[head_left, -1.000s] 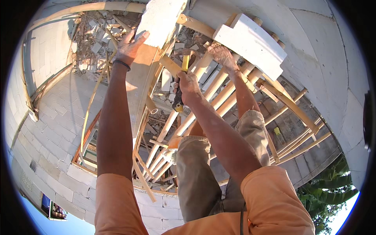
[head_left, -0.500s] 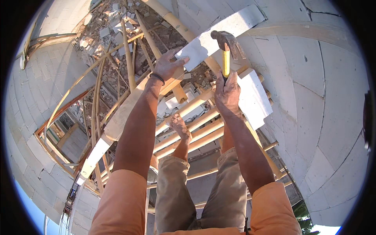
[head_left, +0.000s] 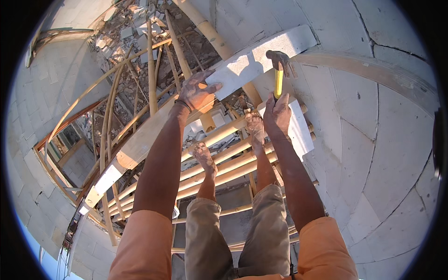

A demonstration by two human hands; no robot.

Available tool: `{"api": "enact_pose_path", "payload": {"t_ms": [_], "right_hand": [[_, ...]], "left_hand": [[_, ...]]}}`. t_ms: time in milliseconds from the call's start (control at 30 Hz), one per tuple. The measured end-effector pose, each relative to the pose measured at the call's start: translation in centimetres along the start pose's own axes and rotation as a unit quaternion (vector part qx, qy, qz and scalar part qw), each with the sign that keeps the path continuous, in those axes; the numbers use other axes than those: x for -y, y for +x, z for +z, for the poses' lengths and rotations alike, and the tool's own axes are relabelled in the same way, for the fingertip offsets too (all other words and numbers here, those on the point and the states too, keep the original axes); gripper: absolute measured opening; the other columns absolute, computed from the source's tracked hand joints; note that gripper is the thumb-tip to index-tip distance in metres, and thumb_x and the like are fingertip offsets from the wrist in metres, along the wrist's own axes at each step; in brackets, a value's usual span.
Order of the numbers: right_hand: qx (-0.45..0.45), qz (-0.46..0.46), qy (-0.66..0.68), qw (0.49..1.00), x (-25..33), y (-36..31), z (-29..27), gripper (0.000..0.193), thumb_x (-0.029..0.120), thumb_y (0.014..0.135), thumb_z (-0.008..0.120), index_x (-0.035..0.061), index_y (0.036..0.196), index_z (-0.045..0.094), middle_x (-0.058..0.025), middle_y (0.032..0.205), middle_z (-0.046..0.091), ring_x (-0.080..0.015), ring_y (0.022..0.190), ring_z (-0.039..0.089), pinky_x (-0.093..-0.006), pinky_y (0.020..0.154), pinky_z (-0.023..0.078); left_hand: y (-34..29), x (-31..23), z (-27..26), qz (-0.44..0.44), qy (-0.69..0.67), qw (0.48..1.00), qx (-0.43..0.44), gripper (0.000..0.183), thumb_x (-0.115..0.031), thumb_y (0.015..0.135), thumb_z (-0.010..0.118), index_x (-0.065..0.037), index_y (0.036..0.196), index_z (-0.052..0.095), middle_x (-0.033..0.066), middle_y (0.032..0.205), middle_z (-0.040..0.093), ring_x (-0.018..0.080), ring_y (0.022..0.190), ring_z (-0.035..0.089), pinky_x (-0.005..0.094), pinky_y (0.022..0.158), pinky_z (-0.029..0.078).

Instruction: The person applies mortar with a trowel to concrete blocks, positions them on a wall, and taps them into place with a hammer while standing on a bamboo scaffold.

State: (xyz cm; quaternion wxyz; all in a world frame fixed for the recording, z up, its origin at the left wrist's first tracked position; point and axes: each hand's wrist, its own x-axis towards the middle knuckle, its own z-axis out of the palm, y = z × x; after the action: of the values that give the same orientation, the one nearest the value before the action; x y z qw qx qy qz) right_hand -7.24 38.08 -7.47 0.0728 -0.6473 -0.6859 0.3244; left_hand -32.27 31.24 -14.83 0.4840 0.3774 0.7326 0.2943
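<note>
My left hand (head_left: 196, 93), with a dark band at its wrist, grips the left end of a long white block (head_left: 261, 60). Its thumb presses the near face, while the other fingers reach toward the far edge. The block's right end meets the pale block wall. In my right hand (head_left: 278, 114) is a claw hammer (head_left: 278, 84), held by its yellow and dark handle. Its dark metal head is raised and overlaps the right part of the block in view; a gap between them cannot be judged. Another white block (head_left: 301, 130) lies just right of my right hand.
My bare feet (head_left: 204, 156) rest on a row of bamboo poles (head_left: 228, 165). A wooden beam (head_left: 144, 135) runs along the left of them. Below lies broken-block rubble (head_left: 135, 30), crossed by slanting poles. Pale block walls (head_left: 359, 154) rise on both sides, with a wood-framed opening (head_left: 70, 154) at left.
The hammer and my right hand have shifted slightly right and lower in the view. My left hand stays on the block's end. My right foot has come into sight on the poles.
</note>
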Motion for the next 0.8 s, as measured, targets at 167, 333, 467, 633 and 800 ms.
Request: {"api": "enact_pose_path", "payload": {"t_ms": [167, 333, 467, 633, 800], "right_hand": [[0.051, 0.050, -0.028, 0.997, -1.0, 0.8, 0.3, 0.028, 0.027, 0.098, 0.048, 0.0004, 0.107, 0.043, -0.0287, 0.079, 0.061, -0.0473, 0.075, 0.061, -0.0554, 0.065, 0.047], [0.058, 0.024, -0.016, 0.998, -0.7, 0.7, -0.2, 0.024, 0.027, 0.098, 0.046, 0.0054, 0.104, 0.040, -0.0277, 0.078, 0.064, -0.0470, 0.074, 0.063, -0.0555, 0.064, 0.049], [0.065, 0.030, 0.007, 0.997, -1.4, 1.0, -0.1, 0.022, 0.023, 0.097, 0.051, 0.0088, 0.105, 0.037, -0.0259, 0.066, 0.061, -0.0486, 0.065, 0.061, -0.0578, 0.056, 0.047], [0.032, -0.030, -0.005, 0.999, -4.1, 1.3, 1.1, 0.025, 0.025, 0.096, 0.054, 0.0052, 0.106, 0.043, -0.0241, 0.065, 0.060, -0.0430, 0.060, 0.062, -0.0518, 0.051, 0.049], [0.108, 0.068, 0.136, 0.982, -5.3, 1.3, 0.5, 0.027, 0.020, 0.095, 0.054, -0.0006, 0.110, 0.046, -0.0233, 0.065, 0.060, -0.0418, 0.059, 0.062, -0.0482, 0.050, 0.048]], "left_hand": [[-0.2, -0.9, -0.1, 0.008, -0.067, 0.997, 0.023, 0.059, -0.030, 0.078, 0.080, -0.010, 0.130, 0.060, 0.0079, 0.125, 0.061, 0.0179, 0.115, 0.057, 0.0334, 0.100, 0.043], [0.3, -5.1, 1.3, 0.198, 0.225, 0.949, -0.100, 0.078, -0.037, 0.074, 0.081, -0.007, 0.139, 0.049, 0.0166, 0.134, 0.053, 0.0331, 0.125, 0.050, 0.0422, 0.104, 0.041], [1.3, -8.8, 4.7, 0.125, 0.349, 0.918, -0.139, 0.095, -0.051, 0.073, 0.076, -0.014, 0.149, 0.033, 0.0177, 0.145, 0.041, 0.0378, 0.138, 0.032, 0.0494, 0.113, 0.028], [1.8, -11.0, 5.5, 0.165, 0.390, 0.894, -0.148, 0.099, -0.053, 0.074, 0.073, -0.011, 0.151, 0.028, 0.0158, 0.147, 0.041, 0.0358, 0.138, 0.034, 0.0493, 0.115, 0.022], [3.1, -11.9, 6.4, 0.104, 0.307, 0.945, -0.053, 0.087, -0.047, 0.079, 0.071, -0.017, 0.150, 0.031, 0.0107, 0.145, 0.043, 0.0332, 0.139, 0.033, 0.0508, 0.118, 0.018]]}}
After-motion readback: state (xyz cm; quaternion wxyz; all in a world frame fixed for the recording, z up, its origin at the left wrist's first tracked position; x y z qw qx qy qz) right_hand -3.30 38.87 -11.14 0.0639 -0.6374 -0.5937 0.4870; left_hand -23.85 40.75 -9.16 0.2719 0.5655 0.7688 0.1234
